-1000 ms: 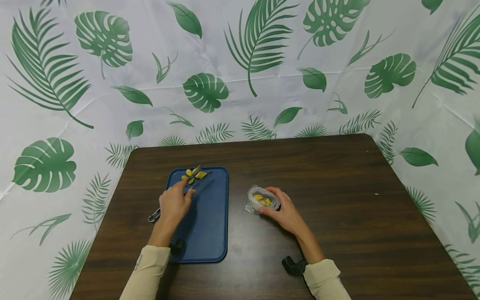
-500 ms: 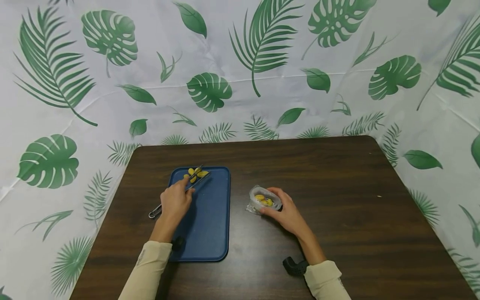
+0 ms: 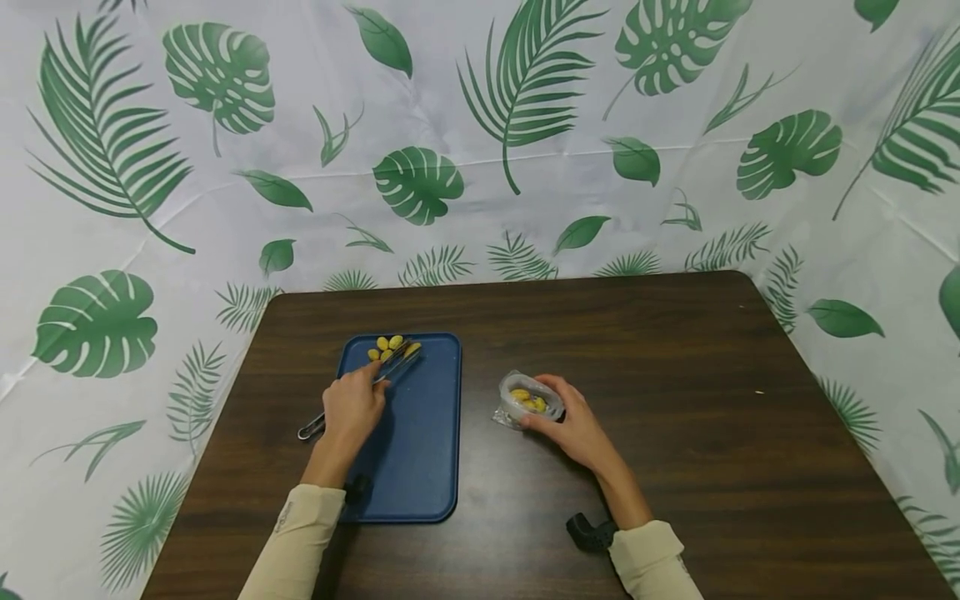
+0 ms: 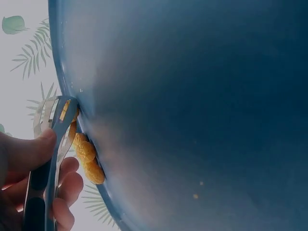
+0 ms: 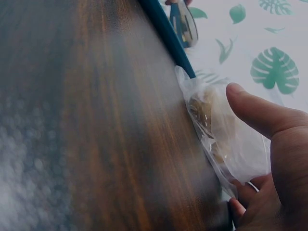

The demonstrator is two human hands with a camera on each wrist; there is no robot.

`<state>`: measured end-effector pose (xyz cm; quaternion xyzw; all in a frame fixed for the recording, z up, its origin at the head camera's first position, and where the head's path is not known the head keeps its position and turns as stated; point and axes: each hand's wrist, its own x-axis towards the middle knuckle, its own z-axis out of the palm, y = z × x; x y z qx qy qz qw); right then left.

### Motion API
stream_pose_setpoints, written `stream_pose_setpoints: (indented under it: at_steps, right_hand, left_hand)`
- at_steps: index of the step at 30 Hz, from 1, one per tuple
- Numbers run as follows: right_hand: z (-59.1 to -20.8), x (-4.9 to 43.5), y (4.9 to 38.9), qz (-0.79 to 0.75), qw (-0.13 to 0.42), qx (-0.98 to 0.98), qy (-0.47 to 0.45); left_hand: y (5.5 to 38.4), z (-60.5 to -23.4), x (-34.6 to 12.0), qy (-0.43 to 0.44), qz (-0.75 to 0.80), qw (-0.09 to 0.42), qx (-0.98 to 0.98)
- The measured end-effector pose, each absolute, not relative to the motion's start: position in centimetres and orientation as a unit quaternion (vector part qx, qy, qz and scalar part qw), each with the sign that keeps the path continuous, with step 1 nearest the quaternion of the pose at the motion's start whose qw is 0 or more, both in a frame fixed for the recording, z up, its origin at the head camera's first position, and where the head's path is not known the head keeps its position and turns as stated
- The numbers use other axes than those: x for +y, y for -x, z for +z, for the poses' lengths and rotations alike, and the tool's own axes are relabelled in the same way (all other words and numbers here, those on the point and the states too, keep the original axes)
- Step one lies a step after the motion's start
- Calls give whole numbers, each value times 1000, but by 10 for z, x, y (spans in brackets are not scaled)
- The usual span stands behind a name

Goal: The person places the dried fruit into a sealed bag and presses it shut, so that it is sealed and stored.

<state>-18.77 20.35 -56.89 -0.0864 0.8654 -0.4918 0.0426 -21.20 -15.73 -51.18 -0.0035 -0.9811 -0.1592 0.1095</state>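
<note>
In the head view my left hand (image 3: 352,407) grips metal tongs (image 3: 311,429) over the far end of a blue tray (image 3: 420,458). The tongs' arms are squeezed close together around a yellow oval piece (image 4: 71,109), seen in the left wrist view. Several more lumpy yellow pieces (image 3: 383,343) lie by the tray's far left corner. To the tray's right, my right hand (image 3: 576,427) holds a small pale plastic container (image 3: 542,387) between thumb and fingers. Clear, crinkled plastic surrounds it, and several yellow pieces (image 3: 529,402) are inside.
A dark wood table (image 3: 637,333) bears the tray and container. Behind it hangs a white cloth (image 3: 540,208) printed with green leaves. One tiny pale crumb (image 3: 759,392) lies on the table at the right. Small crumbs (image 4: 196,196) dot the tray.
The tongs' arms have come together around a yellow piece at the right of the group. My right hand stays put with the container. The head view has shifted slightly.
</note>
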Motion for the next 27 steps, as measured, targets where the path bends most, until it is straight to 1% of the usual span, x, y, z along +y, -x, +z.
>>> stream_pose_setpoints:
  at_steps: [15, 27]
  right_hand:
    - [-569, 204, 187, -495, 47, 864, 82]
    - [-568, 203, 187, -498, 51, 862, 76]
  left_hand:
    - [205, -510, -157, 13, -174, 130, -976]
    - [198, -503, -157, -4, -195, 153, -969]
